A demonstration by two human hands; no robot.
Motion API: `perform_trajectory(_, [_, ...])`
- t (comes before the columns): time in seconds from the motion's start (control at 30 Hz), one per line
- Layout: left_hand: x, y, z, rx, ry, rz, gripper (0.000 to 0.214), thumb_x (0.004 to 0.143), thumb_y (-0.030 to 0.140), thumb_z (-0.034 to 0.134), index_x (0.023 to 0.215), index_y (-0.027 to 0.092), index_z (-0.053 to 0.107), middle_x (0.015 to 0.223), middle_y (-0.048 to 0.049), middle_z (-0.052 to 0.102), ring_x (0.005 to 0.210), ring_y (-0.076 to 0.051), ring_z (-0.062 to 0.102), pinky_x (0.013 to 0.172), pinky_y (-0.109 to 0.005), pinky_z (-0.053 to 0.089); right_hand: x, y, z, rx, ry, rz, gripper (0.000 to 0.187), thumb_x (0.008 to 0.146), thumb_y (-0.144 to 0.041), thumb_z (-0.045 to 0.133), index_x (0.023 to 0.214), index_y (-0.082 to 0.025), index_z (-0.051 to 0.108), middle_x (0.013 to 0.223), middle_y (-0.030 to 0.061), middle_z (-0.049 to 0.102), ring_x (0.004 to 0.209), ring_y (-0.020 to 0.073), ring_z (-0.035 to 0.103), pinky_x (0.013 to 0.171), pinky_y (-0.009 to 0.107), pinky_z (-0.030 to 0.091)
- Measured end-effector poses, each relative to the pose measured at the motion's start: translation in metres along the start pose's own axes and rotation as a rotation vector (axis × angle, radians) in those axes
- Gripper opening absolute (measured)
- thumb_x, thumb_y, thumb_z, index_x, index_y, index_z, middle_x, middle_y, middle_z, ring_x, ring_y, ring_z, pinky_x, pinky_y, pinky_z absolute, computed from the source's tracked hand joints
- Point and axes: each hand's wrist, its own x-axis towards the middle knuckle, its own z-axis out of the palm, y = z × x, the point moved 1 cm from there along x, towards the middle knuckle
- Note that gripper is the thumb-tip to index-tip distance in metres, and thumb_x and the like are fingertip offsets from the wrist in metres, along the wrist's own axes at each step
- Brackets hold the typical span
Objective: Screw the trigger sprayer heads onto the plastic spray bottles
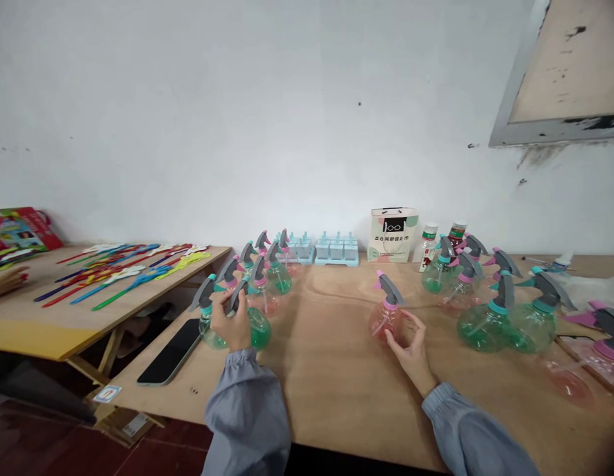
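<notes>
My left hand (232,320) is closed around the grey trigger head of a green spray bottle (260,329) at the left of the table. Beside it, a second green spray bottle (206,311) and several pink and green ones stand in a cluster. At the middle of the table, my right hand (410,338) grips the round body of a pink spray bottle (383,320), thumb and fingers on its right side. That bottle stands upright with a grey and pink trigger. More green spray bottles (488,324) stand to the right of this hand.
A black phone (170,354) lies near the left edge. At the back stand light-blue popsicle molds (336,250), a paper bag (393,235) and a white-capped bottle (427,246). On the left table lie colourful flat strips (123,274), and another person's hand (8,283) shows there.
</notes>
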Motion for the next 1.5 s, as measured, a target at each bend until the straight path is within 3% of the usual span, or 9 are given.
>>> perform_trajectory(0.3, [0.009, -0.013, 0.008, 0.112, 0.053, 0.102, 0.028, 0.079, 0.044, 0.068, 0.088, 0.020, 0.059, 0.096, -0.0081, 0.055, 0.102, -0.027, 0.056, 0.098, -0.051, 0.043, -0.001, 0.002, 0.000, 0.009, -0.005, -0.001, 0.058, 0.084, -0.037, 0.069, 0.133, -0.020, 0.044, 0.121, 0.0117, 0.056, 0.110, 0.0247, 0.059, 0.094, 0.046, 0.052])
perform_trajectory(0.47, [-0.011, 0.029, -0.007, 0.060, 0.162, 0.132, 0.047, 0.073, 0.041, 0.074, 0.109, 0.024, 0.050, 0.117, -0.0138, 0.051, 0.120, -0.035, 0.048, 0.102, -0.062, 0.036, 0.001, 0.000, 0.000, -0.011, -0.035, -0.049, 0.050, 0.085, -0.035, 0.068, 0.129, -0.020, 0.048, 0.120, 0.0118, 0.058, 0.113, 0.0260, 0.058, 0.097, 0.050, 0.051])
perform_trajectory(0.63, [-0.084, 0.116, 0.013, -0.294, -0.420, 0.182, 0.054, 0.077, 0.043, 0.071, 0.120, 0.021, 0.048, 0.118, -0.0116, 0.055, 0.114, -0.028, 0.056, 0.100, -0.049, 0.044, -0.001, -0.011, 0.002, -0.038, -0.095, -0.117, 0.047, 0.088, -0.032, 0.064, 0.132, -0.021, 0.051, 0.121, 0.0122, 0.058, 0.113, 0.0257, 0.060, 0.096, 0.048, 0.054])
perform_trajectory(0.73, [-0.130, 0.151, 0.046, -0.351, -0.776, 0.007, 0.081, 0.068, 0.046, 0.079, 0.134, 0.017, 0.040, 0.135, -0.0177, 0.050, 0.131, -0.032, 0.046, 0.109, -0.050, 0.036, -0.006, -0.016, 0.006, -0.031, -0.194, -0.157, 0.050, 0.090, -0.028, 0.060, 0.139, -0.024, 0.048, 0.126, 0.0122, 0.059, 0.117, 0.0247, 0.060, 0.098, 0.045, 0.054])
perform_trajectory(0.9, [-0.161, 0.159, 0.094, -0.432, -0.958, -0.306, 0.066, 0.072, 0.031, 0.076, 0.130, 0.021, 0.046, 0.127, -0.0138, 0.057, 0.122, -0.028, 0.053, 0.106, -0.047, 0.038, -0.002, -0.019, 0.002, -0.052, -0.358, -0.367, 0.054, 0.093, -0.022, 0.054, 0.145, -0.028, 0.043, 0.129, 0.0088, 0.064, 0.118, 0.0232, 0.062, 0.098, 0.042, 0.054])
perform_trajectory(1.03, [-0.150, 0.141, 0.105, -0.539, -0.933, -0.389, 0.035, 0.076, 0.026, 0.067, 0.109, 0.020, 0.058, 0.105, -0.0077, 0.062, 0.098, -0.020, 0.060, 0.094, -0.038, 0.045, 0.027, 0.003, -0.038, -0.259, 0.073, -0.345, 0.059, 0.089, -0.024, 0.060, 0.145, -0.025, 0.040, 0.131, 0.0125, 0.060, 0.123, 0.0287, 0.057, 0.102, 0.052, 0.048])
perform_trajectory(1.17, [-0.127, 0.128, 0.098, -0.615, -0.898, -0.520, 0.048, 0.070, 0.024, 0.069, 0.117, 0.023, 0.059, 0.107, -0.0046, 0.063, 0.094, -0.017, 0.060, 0.090, -0.032, 0.046, 0.056, 0.044, -0.094, -0.601, 0.437, -0.262, 0.075, 0.084, -0.033, 0.069, 0.148, -0.019, 0.033, 0.143, 0.0232, 0.043, 0.134, 0.0406, 0.041, 0.104, 0.068, 0.035])
perform_trajectory(1.33, [-0.108, 0.134, 0.086, -0.765, -0.883, -0.691, 0.035, 0.069, 0.030, 0.071, 0.103, 0.022, 0.066, 0.108, -0.0044, 0.068, 0.106, -0.021, 0.062, 0.096, -0.034, 0.045, 0.064, 0.075, -0.122, -0.719, 0.510, -0.219, 0.089, 0.075, -0.041, 0.076, 0.147, -0.021, 0.028, 0.145, 0.0265, 0.033, 0.136, 0.0440, 0.034, 0.100, 0.070, 0.033])
perform_trajectory(1.5, [-0.112, 0.138, 0.085, -0.879, -0.884, -0.745, 0.043, 0.065, 0.028, 0.075, 0.108, 0.024, 0.067, 0.106, -0.0031, 0.071, 0.112, -0.021, 0.063, 0.104, -0.034, 0.042, 0.064, 0.074, -0.117, -0.664, 0.542, -0.176, 0.070, 0.072, -0.038, 0.077, 0.131, -0.021, 0.042, 0.128, 0.0220, 0.046, 0.125, 0.0403, 0.044, 0.100, 0.064, 0.035])
